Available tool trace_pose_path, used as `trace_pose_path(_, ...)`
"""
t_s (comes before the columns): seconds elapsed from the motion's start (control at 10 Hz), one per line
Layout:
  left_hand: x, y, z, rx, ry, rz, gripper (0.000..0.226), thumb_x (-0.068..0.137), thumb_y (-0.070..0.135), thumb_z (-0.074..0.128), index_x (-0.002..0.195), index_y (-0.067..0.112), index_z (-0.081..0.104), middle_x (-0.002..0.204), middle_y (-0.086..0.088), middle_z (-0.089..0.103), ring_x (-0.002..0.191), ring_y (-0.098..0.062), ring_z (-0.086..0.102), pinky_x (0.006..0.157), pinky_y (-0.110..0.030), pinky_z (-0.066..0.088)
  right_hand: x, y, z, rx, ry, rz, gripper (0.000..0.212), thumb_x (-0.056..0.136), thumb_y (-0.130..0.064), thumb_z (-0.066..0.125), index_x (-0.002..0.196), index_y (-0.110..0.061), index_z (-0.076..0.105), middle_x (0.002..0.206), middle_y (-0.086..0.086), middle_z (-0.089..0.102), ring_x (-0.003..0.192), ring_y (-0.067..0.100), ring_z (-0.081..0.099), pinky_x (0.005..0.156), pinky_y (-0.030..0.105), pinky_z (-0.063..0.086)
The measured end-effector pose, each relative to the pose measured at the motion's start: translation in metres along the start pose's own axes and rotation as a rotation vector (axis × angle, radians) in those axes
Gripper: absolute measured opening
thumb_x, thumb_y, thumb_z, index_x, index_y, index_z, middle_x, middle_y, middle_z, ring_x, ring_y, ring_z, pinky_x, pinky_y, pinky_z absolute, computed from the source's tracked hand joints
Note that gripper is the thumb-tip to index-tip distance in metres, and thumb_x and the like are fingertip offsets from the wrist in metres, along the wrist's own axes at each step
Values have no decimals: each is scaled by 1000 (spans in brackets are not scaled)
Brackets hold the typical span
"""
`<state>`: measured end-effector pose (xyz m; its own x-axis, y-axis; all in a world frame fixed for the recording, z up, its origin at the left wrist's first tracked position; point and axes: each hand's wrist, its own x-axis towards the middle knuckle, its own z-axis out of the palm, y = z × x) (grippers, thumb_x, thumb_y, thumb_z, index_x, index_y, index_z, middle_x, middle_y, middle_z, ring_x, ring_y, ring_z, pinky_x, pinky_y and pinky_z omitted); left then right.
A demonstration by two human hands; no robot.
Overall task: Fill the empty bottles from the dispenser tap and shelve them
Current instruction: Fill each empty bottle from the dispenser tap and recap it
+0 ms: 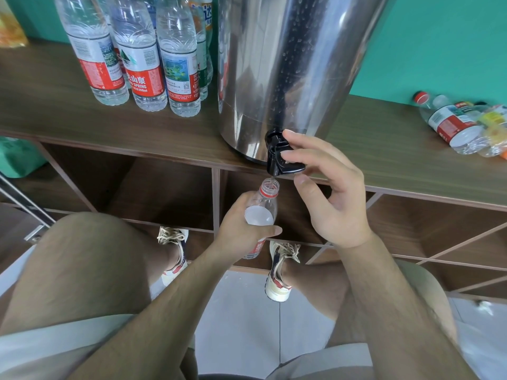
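The left hand (241, 229) is wrapping its grip round the body of the bottle (268, 200), in the centre of the frame. It is holding the bottle's open mouth directly under the spout of the black tap (279, 157). The bottle's long axis is running nearly upright, its base leaning slightly toward the lower frame. The right hand (329, 198) is coming in from the right, its grip narrow, pinching the tap lever between fingers above and thumb below. A thin stream seems to be falling into the neck. The filled bottles (142, 56) are standing at upper left on the shelf top (68, 111), beside the steel dispenser (296, 64), so the left hand is lying nearer for shelving.
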<state>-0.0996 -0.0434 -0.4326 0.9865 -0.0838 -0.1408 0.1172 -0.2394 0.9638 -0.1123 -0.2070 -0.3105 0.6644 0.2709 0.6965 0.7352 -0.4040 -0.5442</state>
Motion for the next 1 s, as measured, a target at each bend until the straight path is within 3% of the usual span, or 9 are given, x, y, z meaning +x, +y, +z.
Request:
trace_pose_path(0.4, 0, 1, 0, 7, 0, -6, 78, 71, 27, 94, 131, 42, 47, 123, 15, 59, 116, -16, 59, 101, -41, 55, 0, 0, 0, 1, -2, -5, 35, 89, 19, 55, 118, 6, 70, 141, 19, 62, 132, 20, 61, 90, 20, 50)
trace_pose_path(1.0, 0, 0, 0, 6, 4, 0, 78, 71, 28, 94, 131, 41, 47, 122, 15, 59, 115, -16, 60, 101, -41, 55, 0, 1, 0, 1, -2, -3, 36, 89, 20, 55, 119, 5, 70, 142, 19, 62, 133, 20, 61, 91, 21, 49)
